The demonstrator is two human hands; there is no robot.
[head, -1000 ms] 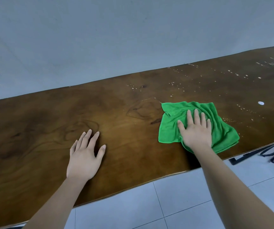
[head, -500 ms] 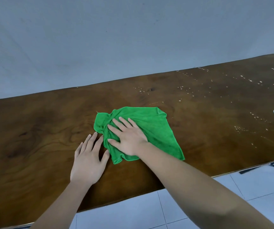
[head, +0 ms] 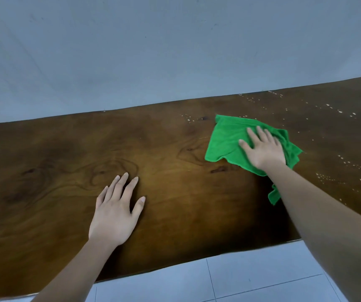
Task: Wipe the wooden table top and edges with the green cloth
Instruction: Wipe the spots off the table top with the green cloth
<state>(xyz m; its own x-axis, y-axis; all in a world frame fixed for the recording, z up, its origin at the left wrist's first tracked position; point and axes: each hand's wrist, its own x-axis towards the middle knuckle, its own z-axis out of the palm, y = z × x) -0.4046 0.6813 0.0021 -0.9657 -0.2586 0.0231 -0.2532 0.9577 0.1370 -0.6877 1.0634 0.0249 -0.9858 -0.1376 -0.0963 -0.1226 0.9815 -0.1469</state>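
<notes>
Right grip point(head: 264, 150) flat on one green cloth point(head: 226, 141), one table point(head: 175, 192).

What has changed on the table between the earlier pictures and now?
The right hand swept the green cloth left until it touched the left hand, then back right toward the far edge, where pale specks begin. It keeps pressing the cloth flat. The left hand stayed flat on the wooden table.

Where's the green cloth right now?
In the head view the green cloth lies on the wooden table toward its right, flat under the right hand, near the far edge.
</notes>
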